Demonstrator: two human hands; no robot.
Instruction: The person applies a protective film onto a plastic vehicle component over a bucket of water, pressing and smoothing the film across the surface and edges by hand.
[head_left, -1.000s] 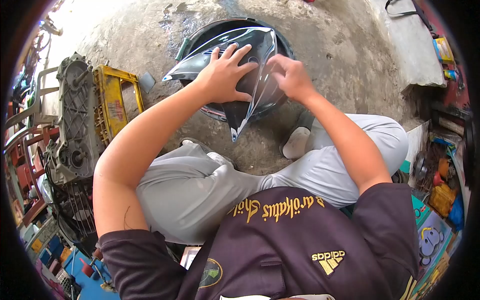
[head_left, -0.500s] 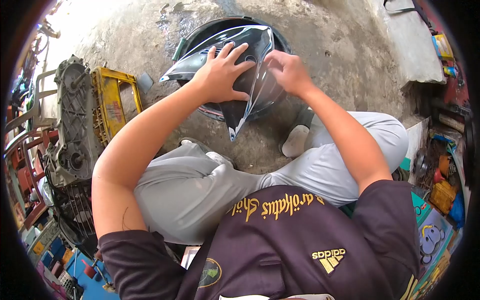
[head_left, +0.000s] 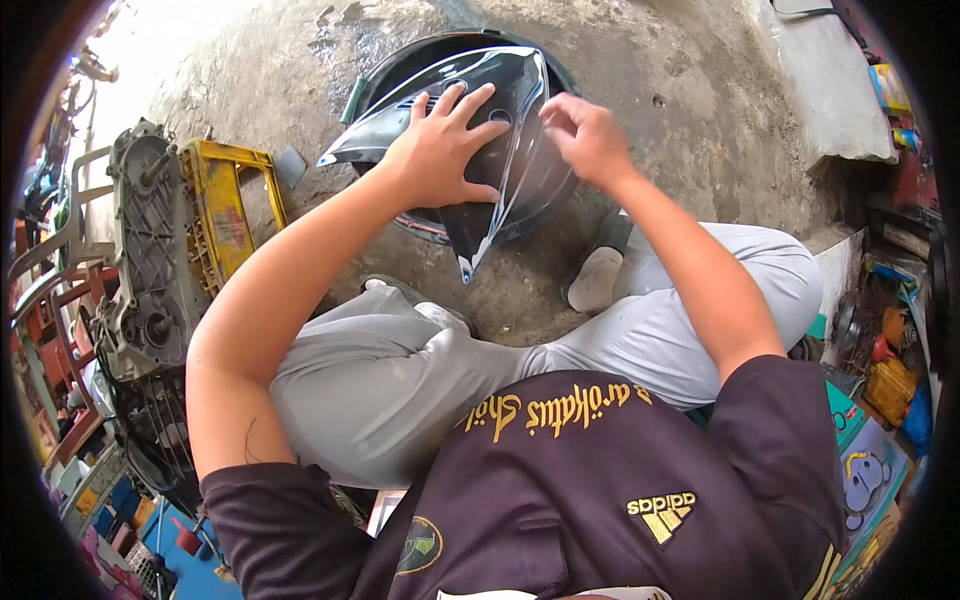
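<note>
A glossy black, pointed body panel [head_left: 515, 80] with white and blue edging lies across a dark round basin [head_left: 562, 82] on the floor. My left hand [head_left: 440, 148] presses flat on the panel, fingers spread. Just off the panel's right edge is my right hand [head_left: 588, 145], its fingers curled together as in a pinch. Something faint and see-through appears below those fingers, beside the edge; I cannot make out what they hold. The panel hides much of the basin's inside.
On the left stand a grey metal engine casing [head_left: 150, 250] and a yellow plastic crate [head_left: 222, 205]. My bent legs [head_left: 690, 310] flank the near side of the basin. A concrete slab [head_left: 835, 90] and assorted workshop items lie to the right.
My right hand has shifted slightly right, away from the panel's edge, fingers still curled. My left hand stays spread on the panel, which has barely moved.
</note>
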